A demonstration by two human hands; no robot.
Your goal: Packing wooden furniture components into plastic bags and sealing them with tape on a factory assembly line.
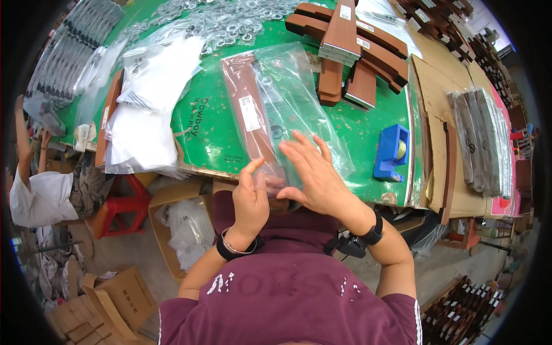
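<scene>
A clear plastic bag (pixel 299 86) lies on the green table with a long brown wood-look piece (pixel 244 95) inside, along its left side. The piece carries a white label. At the bag's near end, my left hand (pixel 252 198) is closed around the plastic and the end of the piece; some fingers show blurred through the film. My right hand (pixel 316 178) is open, its fingers spread over the bag's lower right part, thumb pointing left toward the piece.
Brown armrest-like pieces (pixel 339 46) are stacked at the far right of the green table (pixel 198 146). A blue tape dispenser (pixel 392 152) stands at the right edge. White plastic bags (pixel 146 126) lie left, small bagged metal parts (pixel 230 29) behind. Another person (pixel 43 195) is at far left.
</scene>
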